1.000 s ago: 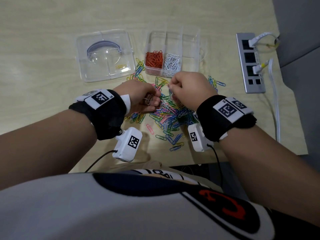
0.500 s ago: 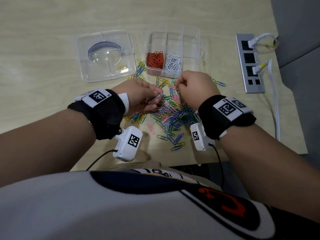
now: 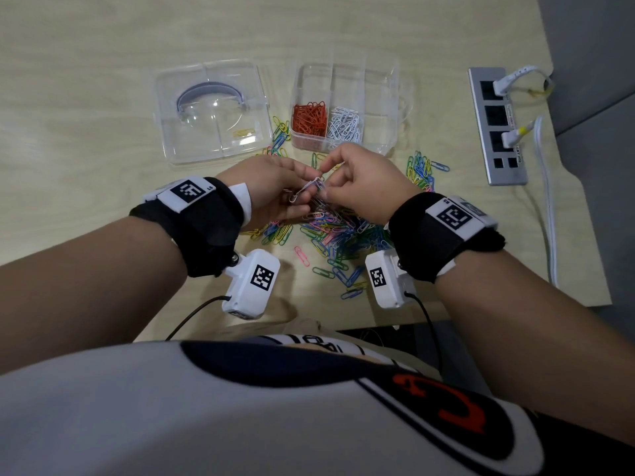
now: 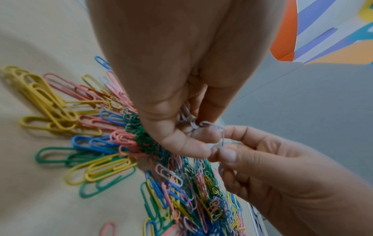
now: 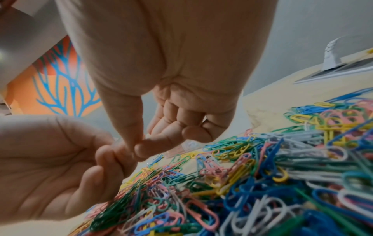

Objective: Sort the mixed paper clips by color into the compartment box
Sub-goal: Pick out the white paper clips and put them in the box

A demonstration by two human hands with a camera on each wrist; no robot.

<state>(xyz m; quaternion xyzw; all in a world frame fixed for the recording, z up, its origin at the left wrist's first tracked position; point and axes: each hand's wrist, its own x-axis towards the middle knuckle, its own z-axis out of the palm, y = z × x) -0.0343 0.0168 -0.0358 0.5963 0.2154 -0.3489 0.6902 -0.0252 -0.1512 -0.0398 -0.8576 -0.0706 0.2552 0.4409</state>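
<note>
Above the pile, the left hand and right hand each pinched, seemingly linked, white clips.

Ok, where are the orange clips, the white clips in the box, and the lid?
orange clips [image 3: 309, 118], head view, middle of the orange heap.
white clips in the box [image 3: 345, 125], head view, middle of the white heap.
lid [image 3: 192, 146], head view, bare clear corner.

head cam looks steeply down from above the chest at the pale wooden tabletop, both wrists in frame. left wrist cam sits very close under the palm, facing along the fingers; right wrist cam likewise. all three share the loose heap of multicoloured paper clips.
</note>
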